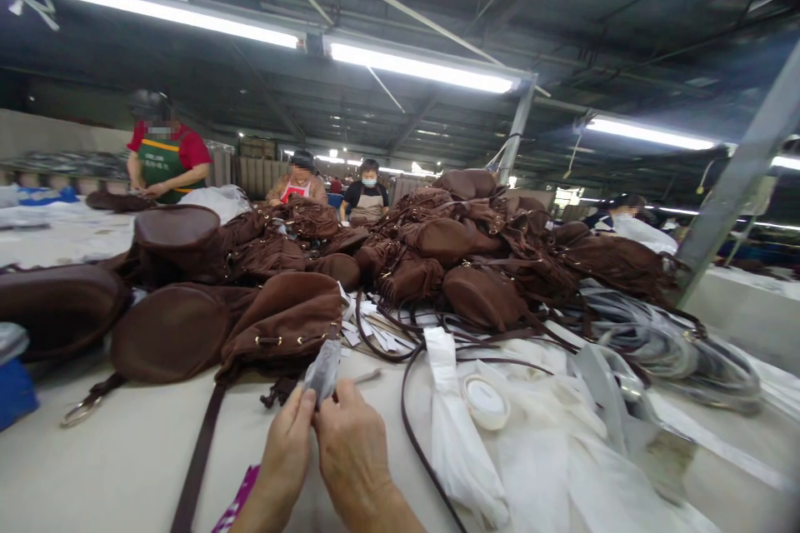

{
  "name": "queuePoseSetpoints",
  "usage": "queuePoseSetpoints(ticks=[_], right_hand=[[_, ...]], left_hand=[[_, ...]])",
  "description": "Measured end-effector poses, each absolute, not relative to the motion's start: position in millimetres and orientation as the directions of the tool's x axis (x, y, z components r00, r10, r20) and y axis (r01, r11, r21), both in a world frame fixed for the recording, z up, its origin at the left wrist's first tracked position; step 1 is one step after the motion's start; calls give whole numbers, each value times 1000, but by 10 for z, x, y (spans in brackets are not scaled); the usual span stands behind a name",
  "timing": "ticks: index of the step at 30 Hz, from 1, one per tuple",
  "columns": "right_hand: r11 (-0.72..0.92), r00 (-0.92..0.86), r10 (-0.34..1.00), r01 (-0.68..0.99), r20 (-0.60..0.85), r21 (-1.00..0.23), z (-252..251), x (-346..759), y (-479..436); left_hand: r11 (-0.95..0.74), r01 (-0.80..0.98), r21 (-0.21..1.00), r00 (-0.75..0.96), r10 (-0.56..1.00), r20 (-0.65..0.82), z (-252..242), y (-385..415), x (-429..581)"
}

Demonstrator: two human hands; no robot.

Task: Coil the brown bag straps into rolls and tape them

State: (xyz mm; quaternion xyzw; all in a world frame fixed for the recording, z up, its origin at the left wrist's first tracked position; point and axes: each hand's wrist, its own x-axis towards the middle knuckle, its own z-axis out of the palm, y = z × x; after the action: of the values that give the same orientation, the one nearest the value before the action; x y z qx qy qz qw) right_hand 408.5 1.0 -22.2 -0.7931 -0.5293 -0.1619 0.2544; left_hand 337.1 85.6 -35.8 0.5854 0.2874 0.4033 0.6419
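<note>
My left hand [288, 435] and my right hand [353, 437] meet at the near middle of the table. Both have their fingers closed on a small translucent plastic wrapper [325, 368], which points up and away from me. What lies inside the wrapper is not clear. Just beyond it rests a brown drawstring bag [284, 316] with gold eyelets, its side towards my hands. A brown strap [203, 458] runs from that bag towards me, left of my hands. To the right a thin dark cord [409, 408] curves over the table.
A large heap of brown bags [437, 241] fills the table's far side. White sheets [537, 450], a tape roll [486, 401] and plastic-wrapped straps [662, 341] lie at right. White paper tags [381, 329] are scattered mid-table. Several people work beyond, one in a green apron [162, 162].
</note>
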Motion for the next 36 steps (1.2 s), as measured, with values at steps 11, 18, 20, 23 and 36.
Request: queuePoseSetpoints(ticks=[11, 18, 20, 23, 36], right_hand=[[-232, 263, 938, 961, 227, -153, -112, 5047, 112], [-173, 282, 913, 922, 295, -348, -49, 4991, -221], [-97, 322, 885, 834, 336, -543, 60, 4876, -386], [-89, 445, 867, 583, 226, -808, 160, 4660, -542], [-210, 572, 761, 664, 307, -717, 115, 4439, -375]], left_hand=[[87, -309, 947, 498, 863, 83, -342, 976, 3325], [158, -349, 924, 561, 825, 71, -404, 953, 3317], [174, -363, 915, 577, 813, 74, -401, 941, 3316], [191, -372, 908, 598, 797, 78, -385, 921, 3312], [432, -381, 817, 730, 683, -21, -319, 938, 3273]])
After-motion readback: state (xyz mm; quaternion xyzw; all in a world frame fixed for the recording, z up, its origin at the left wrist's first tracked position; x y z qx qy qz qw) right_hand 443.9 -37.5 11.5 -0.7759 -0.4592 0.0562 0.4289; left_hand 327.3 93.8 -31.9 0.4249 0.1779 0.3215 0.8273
